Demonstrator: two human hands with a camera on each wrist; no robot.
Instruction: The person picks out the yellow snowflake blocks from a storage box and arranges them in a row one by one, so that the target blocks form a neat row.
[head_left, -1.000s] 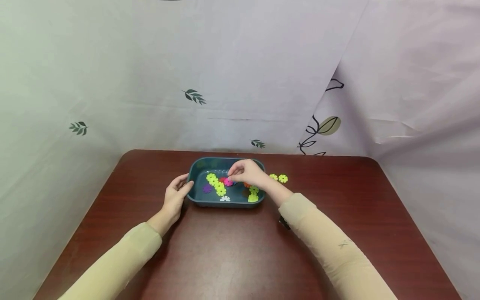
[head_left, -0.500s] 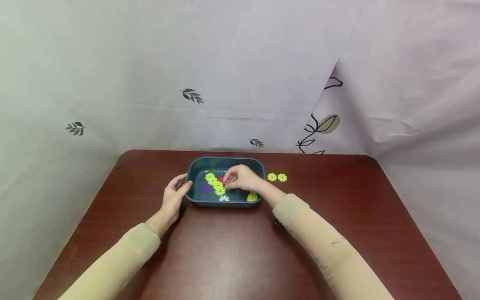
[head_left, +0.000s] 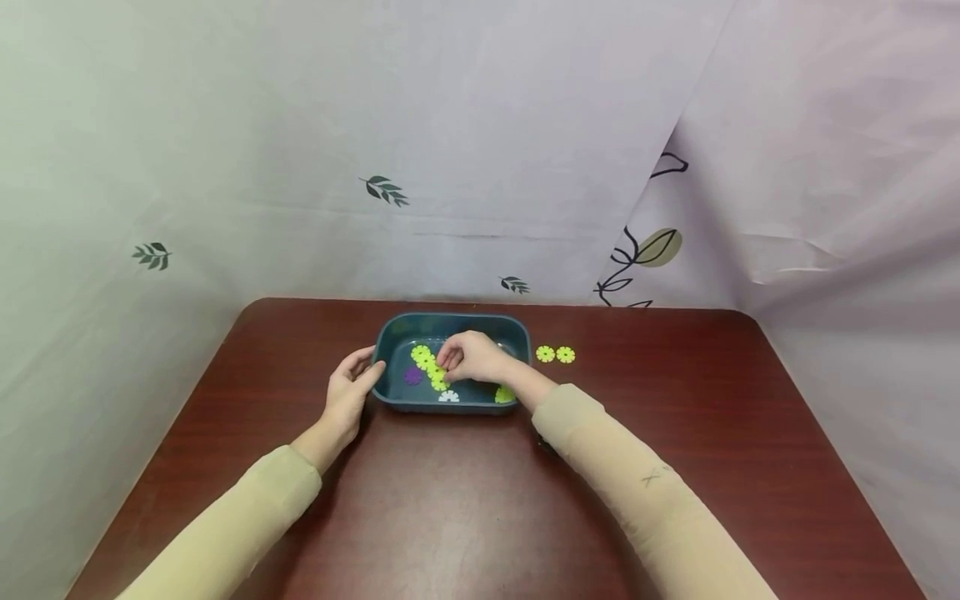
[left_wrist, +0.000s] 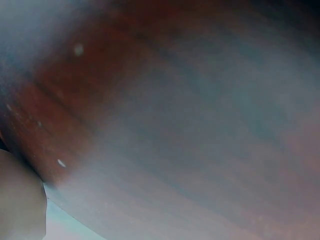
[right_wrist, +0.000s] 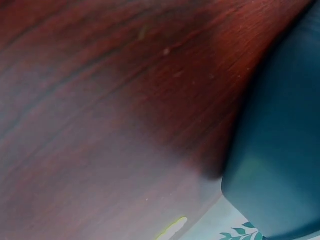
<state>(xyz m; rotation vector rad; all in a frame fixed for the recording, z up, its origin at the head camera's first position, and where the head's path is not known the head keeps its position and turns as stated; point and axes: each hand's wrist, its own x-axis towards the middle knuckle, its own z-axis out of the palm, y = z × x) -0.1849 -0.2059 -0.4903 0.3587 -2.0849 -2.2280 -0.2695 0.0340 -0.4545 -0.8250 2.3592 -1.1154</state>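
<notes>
A dark teal plastic tray (head_left: 450,408) stands near the table's far edge. My left hand (head_left: 348,396) grips its left end, thumb over the rim and fingers outside. My right hand (head_left: 474,357) reaches down inside it, fingers curled, fingertips right at the lower end of several notched yellow snowflake discs (head_left: 422,357) lying in a row; I cannot tell whether one is pinched. A purple disc (head_left: 413,376) and a white disc (head_left: 448,397) lie beside that row. More yellow discs (head_left: 505,394) sit at the tray's right end, partly hidden by my right wrist.
Two yellow discs (head_left: 555,355) lie on the brown wooden table (head_left: 450,517), right of the tray. Pale cloth (head_left: 465,150) with leaf prints hangs behind the table. The right wrist view shows the tray's outer wall (right_wrist: 280,125) close by.
My right hand has moved left inside the tray, from a pink disc to the yellow row. The pink and red discs are out of sight now. My left hand stays on the rim.
</notes>
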